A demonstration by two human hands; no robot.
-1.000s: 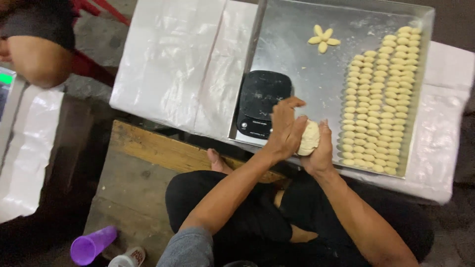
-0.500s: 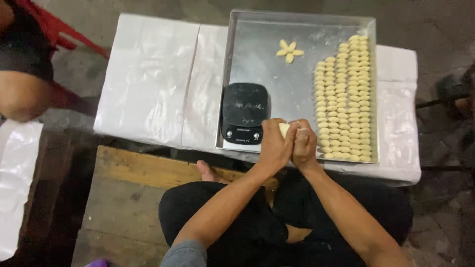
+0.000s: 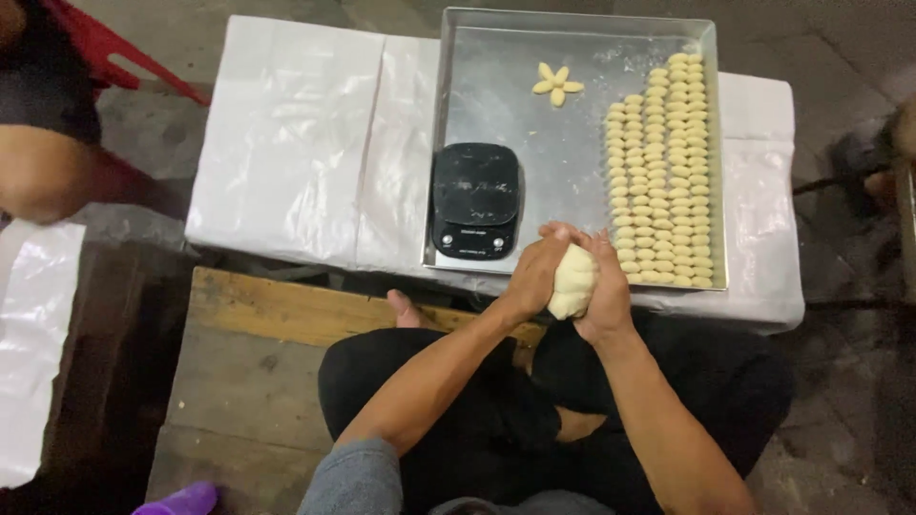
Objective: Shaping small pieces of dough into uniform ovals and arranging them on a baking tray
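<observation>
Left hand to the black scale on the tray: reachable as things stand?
Probably yes. The left hand sits just beside the black scale, with only bare metal tray between them. But both it and the right hand are clasped on the dough lump.

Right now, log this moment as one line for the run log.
left hand: on dough lump | right hand: cupping dough lump | metal tray: rows of dough pieces, black scale | low table: white plastic cover
</observation>
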